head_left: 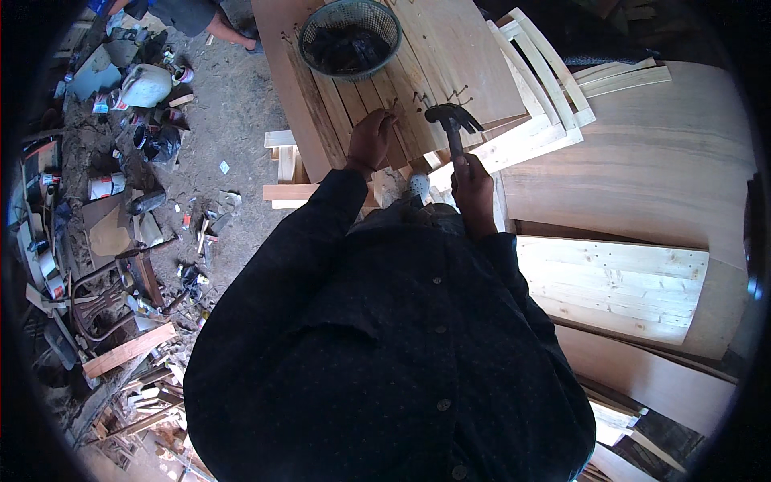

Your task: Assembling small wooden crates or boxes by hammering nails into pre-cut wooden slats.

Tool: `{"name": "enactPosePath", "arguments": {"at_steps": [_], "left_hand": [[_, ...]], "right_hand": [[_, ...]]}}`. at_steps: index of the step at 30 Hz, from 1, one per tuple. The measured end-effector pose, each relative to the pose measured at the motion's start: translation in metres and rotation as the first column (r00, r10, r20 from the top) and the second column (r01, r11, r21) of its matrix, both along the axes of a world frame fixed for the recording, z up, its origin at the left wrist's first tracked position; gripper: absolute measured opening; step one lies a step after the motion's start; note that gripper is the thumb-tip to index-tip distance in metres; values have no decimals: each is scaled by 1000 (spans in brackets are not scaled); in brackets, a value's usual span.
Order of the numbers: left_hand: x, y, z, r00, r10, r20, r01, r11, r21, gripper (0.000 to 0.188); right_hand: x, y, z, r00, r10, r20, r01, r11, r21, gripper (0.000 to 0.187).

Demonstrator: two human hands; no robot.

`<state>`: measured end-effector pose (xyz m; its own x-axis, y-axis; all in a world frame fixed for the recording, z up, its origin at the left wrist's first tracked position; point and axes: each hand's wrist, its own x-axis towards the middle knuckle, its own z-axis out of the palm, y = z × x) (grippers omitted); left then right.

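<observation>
My right hand is wrapped round the handle of a claw hammer, its dark head over the near right part of a wooden work surface. To its left, my left hand is closed in a pinch above the boards, with a thin nail at its fingertips. Several loose nails lie or stand on the wood just beyond the hammer head. Farther back on the boards sits a grey-green plastic basket with black plastic in it.
Curved slatted wooden frames and plywood sheets lie to the right, beside a pale jointed panel. Cans, scraps and a white jug clutter the floor at left. Another person's leg shows at the far left.
</observation>
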<state>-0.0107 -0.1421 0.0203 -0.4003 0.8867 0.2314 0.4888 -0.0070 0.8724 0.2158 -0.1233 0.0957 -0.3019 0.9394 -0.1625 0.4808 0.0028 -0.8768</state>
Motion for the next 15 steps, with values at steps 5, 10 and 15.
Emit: {"name": "enactPosePath", "arguments": {"at_steps": [5, 10, 15], "left_hand": [[6, 0, 7, 996, 10, -83, -11, 1000, -6, 10], [10, 3, 4, 986, -34, -166, 33, 999, -7, 11], [10, 8, -2, 996, -33, -87, 36, 999, 36, 10]], "right_hand": [[6, 0, -7, 1000, -1, -20, 0, 999, -53, 24], [1, -1, 5, 1000, 22, 10, -22, 1000, -14, 22], [-16, -5, 24, 989, 143, 38, -147, 978, 145, 20]]}}
